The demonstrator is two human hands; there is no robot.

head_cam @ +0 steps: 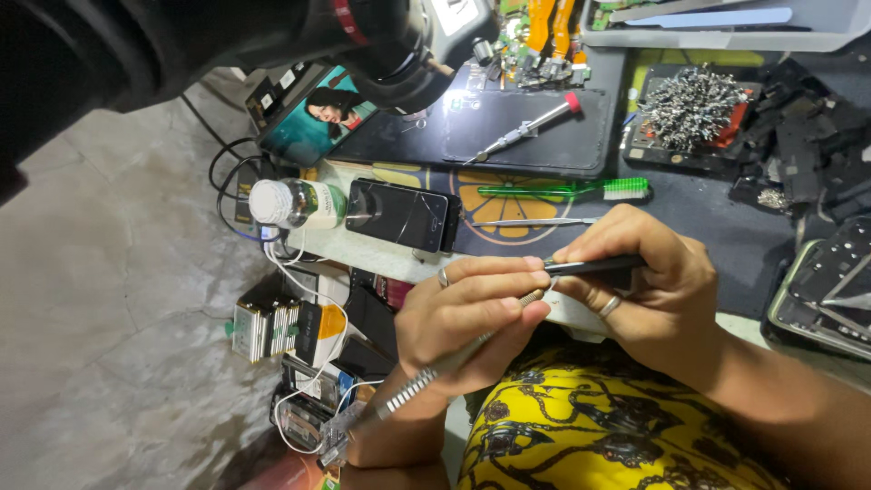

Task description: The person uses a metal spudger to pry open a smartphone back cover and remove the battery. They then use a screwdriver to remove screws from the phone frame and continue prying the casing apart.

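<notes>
My left hand (467, 318) grips a thin silver tool with a knurled handle (426, 377); the handle runs down-left past my wrist and its tip points up-right toward my right hand. My right hand (658, 295), with a ring on one finger, pinches a slim black flat part (599, 265) seen edge-on. The tool's tip meets that part where the fingertips of both hands touch. Both hands hover over my lap, which is covered in yellow patterned cloth (599, 426), at the near edge of the work mat.
On the mat lie a cracked black phone (399, 213), a white-capped bottle (292, 201), a green toothbrush (562, 191), tweezers (531, 221) and a red-tipped screwdriver (526, 132). A lit phone (318, 113), a screw pile (694, 104), phone frames (830, 286) and boxed parts (272, 327) surround them.
</notes>
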